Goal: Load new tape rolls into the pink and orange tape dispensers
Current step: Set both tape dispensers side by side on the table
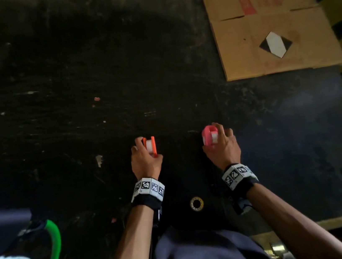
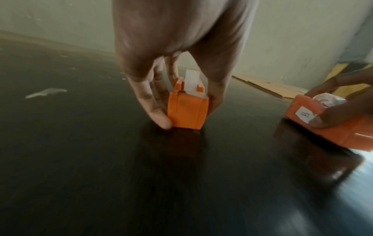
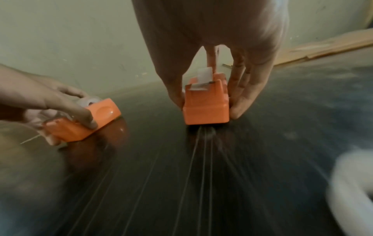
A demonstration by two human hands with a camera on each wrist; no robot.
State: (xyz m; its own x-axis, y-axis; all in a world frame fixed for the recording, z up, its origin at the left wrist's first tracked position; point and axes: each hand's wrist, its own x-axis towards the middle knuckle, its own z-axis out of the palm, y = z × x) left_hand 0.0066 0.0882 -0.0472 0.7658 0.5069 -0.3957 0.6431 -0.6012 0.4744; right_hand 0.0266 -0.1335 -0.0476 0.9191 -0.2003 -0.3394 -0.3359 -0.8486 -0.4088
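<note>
my left hand [image 1: 145,158] grips the orange dispenser [image 1: 151,146], my right hand [image 1: 223,147] the pink dispenser [image 1: 209,138], both lower centre on the surface [image 1: 92,74]. a careless release could tip them, loosening tape.

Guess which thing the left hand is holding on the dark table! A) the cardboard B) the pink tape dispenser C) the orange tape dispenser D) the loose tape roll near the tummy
C: in the head view the left hand grips the orange tape dispenser, while the right hand grips the pink tape dispenser.
</note>
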